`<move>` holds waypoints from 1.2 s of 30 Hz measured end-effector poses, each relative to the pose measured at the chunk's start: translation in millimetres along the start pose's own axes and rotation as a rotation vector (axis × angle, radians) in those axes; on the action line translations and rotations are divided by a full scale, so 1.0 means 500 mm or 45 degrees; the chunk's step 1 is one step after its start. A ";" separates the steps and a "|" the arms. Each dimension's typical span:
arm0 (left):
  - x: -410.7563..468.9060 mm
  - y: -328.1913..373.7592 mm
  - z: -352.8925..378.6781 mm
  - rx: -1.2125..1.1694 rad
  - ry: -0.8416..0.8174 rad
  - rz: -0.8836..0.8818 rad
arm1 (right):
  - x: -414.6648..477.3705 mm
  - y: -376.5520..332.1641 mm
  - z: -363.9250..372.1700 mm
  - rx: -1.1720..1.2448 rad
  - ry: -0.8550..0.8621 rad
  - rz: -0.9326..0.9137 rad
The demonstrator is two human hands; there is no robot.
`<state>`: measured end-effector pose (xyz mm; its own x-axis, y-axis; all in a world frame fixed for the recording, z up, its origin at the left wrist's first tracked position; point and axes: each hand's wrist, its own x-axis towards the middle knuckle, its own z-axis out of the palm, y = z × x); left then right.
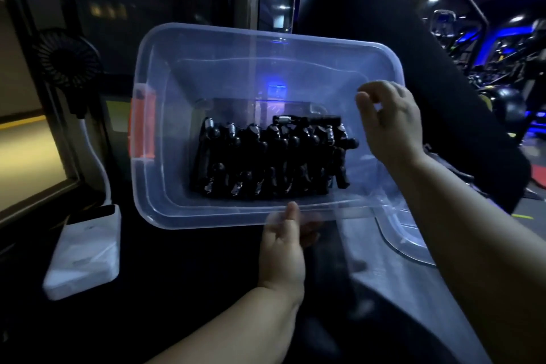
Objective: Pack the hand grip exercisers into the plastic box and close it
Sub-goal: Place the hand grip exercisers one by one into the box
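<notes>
1. The clear rectangular plastic box (266,124) with an orange side latch (141,124) is held tilted, its open side toward the camera.
2. The clear plastic lid (404,230) lies lower right, off the box.
3. The black hand grip exercisers with metal springs (271,159) sit packed in the box bottom.
4. The left hand (285,248) pinches the near rim, thumb on top.
5. The right hand (390,121) hovers at the right rim, fingers loosely curled, holding nothing.

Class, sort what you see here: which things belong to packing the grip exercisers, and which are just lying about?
Part of the job:
- plastic box, tilted, held by the left hand
- hand grip exercisers inside it
- clear lid lying beside it
- right hand, at the box's right rim

Lying about:
- small black fan
- white power bank
</notes>
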<state>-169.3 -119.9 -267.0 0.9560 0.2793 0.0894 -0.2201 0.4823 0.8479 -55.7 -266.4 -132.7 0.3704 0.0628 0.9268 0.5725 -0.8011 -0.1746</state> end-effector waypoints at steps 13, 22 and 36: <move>-0.009 0.006 0.011 0.048 -0.015 0.077 | -0.225 0.217 -0.074 -0.165 -0.366 0.661; -0.017 0.009 0.017 0.015 0.003 0.080 | -0.265 0.283 -0.050 -0.273 -0.796 0.931; -0.010 0.018 0.021 -0.161 -0.009 -0.151 | -0.232 0.209 -0.069 0.143 -0.406 0.936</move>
<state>-174.2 -125.6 -254.5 0.9779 0.2088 -0.0032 -0.1282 0.6123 0.7802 -64.1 -377.9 -247.2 0.8618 -0.2762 0.4255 0.1653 -0.6402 -0.7502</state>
